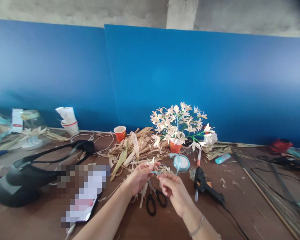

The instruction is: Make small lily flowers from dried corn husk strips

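Stem point(157, 172), thin and pale blue, lies level, running left to right between both hands. Left hand point(138, 178) pinches its flower end; right hand point(173, 190) pinches the other, above scissors point(155, 200).

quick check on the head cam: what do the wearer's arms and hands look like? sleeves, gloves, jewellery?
Both forearms are bare: no sleeves in view and no gloves. The left hand shows nothing worn on it. The right hand has a thin silver-coloured chain bracelet at the wrist. No rings, watch or markings can be made out.

Black scissors point(156, 200), cream flowers point(180, 121), blue wall point(190, 73)
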Demonstrator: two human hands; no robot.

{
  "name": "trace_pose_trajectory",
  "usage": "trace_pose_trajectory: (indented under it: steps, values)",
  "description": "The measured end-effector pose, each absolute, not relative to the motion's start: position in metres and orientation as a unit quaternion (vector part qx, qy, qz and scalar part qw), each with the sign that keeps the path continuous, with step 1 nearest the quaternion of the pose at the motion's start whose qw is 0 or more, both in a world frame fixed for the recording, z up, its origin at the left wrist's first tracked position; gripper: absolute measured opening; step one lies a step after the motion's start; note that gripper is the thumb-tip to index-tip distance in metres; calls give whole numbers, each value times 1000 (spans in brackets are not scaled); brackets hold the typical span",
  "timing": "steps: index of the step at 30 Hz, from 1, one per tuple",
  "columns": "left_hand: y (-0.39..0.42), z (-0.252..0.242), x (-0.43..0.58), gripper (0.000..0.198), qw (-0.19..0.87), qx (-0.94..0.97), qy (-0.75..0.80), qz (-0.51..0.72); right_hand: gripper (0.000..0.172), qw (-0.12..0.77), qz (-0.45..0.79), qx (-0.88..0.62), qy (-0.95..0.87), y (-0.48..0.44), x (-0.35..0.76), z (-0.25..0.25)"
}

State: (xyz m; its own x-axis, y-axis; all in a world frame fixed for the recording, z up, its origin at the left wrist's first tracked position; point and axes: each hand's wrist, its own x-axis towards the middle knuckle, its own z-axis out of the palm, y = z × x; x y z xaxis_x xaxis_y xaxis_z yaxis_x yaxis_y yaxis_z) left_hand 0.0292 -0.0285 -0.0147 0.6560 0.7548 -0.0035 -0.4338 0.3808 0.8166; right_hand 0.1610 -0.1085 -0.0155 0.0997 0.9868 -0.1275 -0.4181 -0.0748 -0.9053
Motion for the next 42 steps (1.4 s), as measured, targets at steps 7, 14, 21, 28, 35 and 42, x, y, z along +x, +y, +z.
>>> trace_pose_trajectory:
  steps: [7, 14, 21, 28, 35, 42]
  values:
    - [-30, -15, 31, 11, 785, 431, 212, 391, 15, 599, 586, -443, -317, -109, 161, -14]
    - [-36, -9, 37, 15, 737, 463, 237, 432, 15, 617, 586, -435, -293, -107, 159, -14]
    - [-39, -11, 41, 15, 750, 440, 234, 434, 14, 627, 575, -437, -293, -107, 156, -14]
    - [-44, -8, 45, 18, 780, 394, 231, 428, 17, 629, 562, -441, -305, -107, 155, -14]
    - [-51, -10, 52, 19, 767, 383, 233, 459, 20, 634, 555, -440, -311, -106, 150, -18]
    - [-55, -12, 56, 22, 761, 374, 239, 473, 23, 647, 548, -426, -315, -106, 148, -20]
